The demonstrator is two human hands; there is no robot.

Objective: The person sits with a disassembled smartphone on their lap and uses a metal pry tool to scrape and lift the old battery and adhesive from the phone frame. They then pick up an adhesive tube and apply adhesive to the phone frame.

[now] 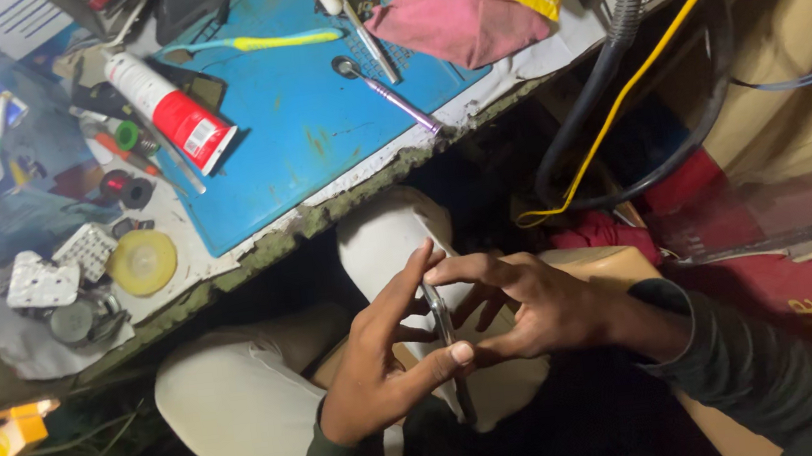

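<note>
Both my hands hold a thin dark phone [442, 327] edge-on over my lap, below the workbench edge. My left hand [380, 366] grips it from the left, thumb pressed along its lower edge and fingers stretched up its side. My right hand [524, 301] clasps it from the right, fingers curled over the top edge. Only the phone's narrow metallic rim shows; its faces are hidden by my fingers. My knees in light trousers [243, 396] sit beneath.
A blue work mat [314, 117] lies on the bench with a purple-handled tool [392, 94], a yellow-green toothbrush [246, 44], a red-and-white tube [170, 107] and a pink cloth [455, 22]. A yellow tape roll [141, 262] and small parts lie left. Black hoses and a yellow cable [614, 105] hang right.
</note>
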